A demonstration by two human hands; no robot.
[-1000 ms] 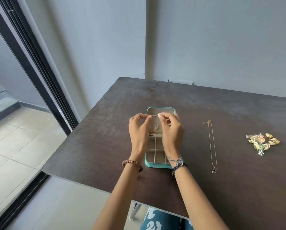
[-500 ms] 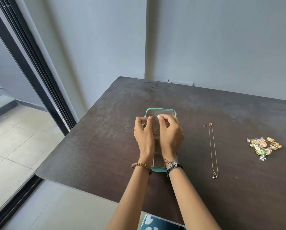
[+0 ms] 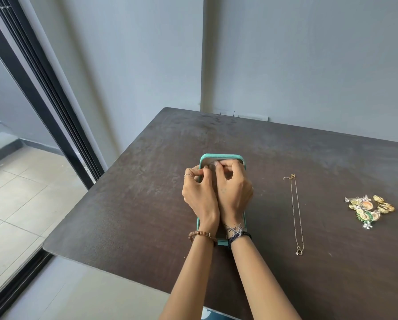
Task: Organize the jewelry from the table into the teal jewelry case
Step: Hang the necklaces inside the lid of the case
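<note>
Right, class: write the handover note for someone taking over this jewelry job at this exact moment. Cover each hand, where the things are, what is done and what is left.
Left hand: over the open teal case, fingertips pinched at its far end; what they hold is too small to tell.
Right hand: beside the left, pinching at the same spot.
Gold chain: stretched out on the table, right of the case, untouched.
Pile of earrings: further right on the table.
Done: case open, something fine being fixed at its far end.
Left: finish that, then put the chain and earrings in.
</note>
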